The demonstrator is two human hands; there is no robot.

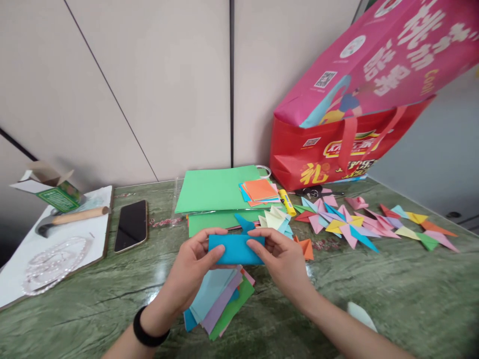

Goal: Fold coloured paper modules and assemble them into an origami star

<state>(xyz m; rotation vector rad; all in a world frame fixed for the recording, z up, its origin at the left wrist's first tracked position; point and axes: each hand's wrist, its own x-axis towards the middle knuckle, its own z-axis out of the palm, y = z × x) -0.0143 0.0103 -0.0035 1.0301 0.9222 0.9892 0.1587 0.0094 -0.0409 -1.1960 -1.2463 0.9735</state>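
A folded blue sheet of origami paper [236,251] is held up level above the table, a long narrow rectangle. My left hand [192,264] pinches its left end, thumb in front and fingers behind. At the right end my right hand [284,259] grips it the same way. Below the hands lies a fanned pile of coloured paper sheets [220,301], light blue, lilac and green among them. Just behind the held paper are folded paper pieces, one cream [275,218] and one orange [307,249]. A small blue folded point [244,222] shows over its top edge.
Large green paper [217,189] carries small square sheets [261,190], with a yellow glue stick [287,202] alongside. Many folded pieces [344,222] spread rightward before red [310,154] and pink bags [337,89]. Leftward are a phone [130,226], a hammer [71,218], a box [56,192] and beads [56,262].
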